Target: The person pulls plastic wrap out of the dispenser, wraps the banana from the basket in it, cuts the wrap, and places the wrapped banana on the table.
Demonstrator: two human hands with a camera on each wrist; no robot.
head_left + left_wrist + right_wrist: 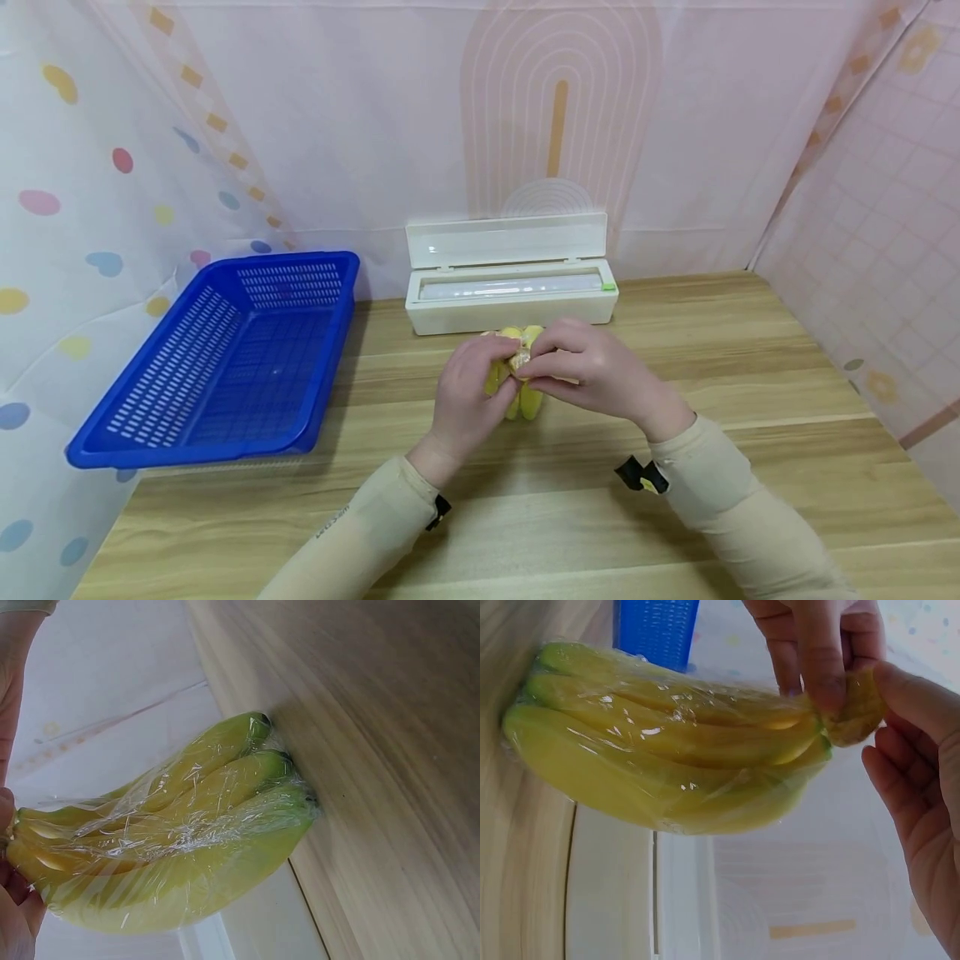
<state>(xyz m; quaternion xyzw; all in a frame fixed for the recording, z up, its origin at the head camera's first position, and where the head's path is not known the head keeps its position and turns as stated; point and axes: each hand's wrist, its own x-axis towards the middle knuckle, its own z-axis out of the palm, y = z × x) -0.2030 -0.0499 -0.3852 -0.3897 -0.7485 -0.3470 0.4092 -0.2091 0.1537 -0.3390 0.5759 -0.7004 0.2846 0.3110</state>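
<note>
A bunch of yellow bananas (531, 402) with greenish tips stands upright on the table, tips down, wrapped in clear cling film. The left wrist view shows the bananas (187, 840) with the film wrinkled and shiny along their sides. My left hand (468, 385) grips the bunch at its brown stem end (861, 712), thumb and fingers close around it. From the other side my right hand (592, 371) pinches at the top of that stem with thumb and fingertips. Both hands meet over the bunch, and in the head view they hide much of its upper part.
Behind the bananas sits a white cling film dispenser (510, 317), its lid up and a film roll (510, 287) inside. A blue perforated basket (300, 417) stands on the left of the wooden table (750, 383). Patterned cloth (360, 125) hangs around the back and sides.
</note>
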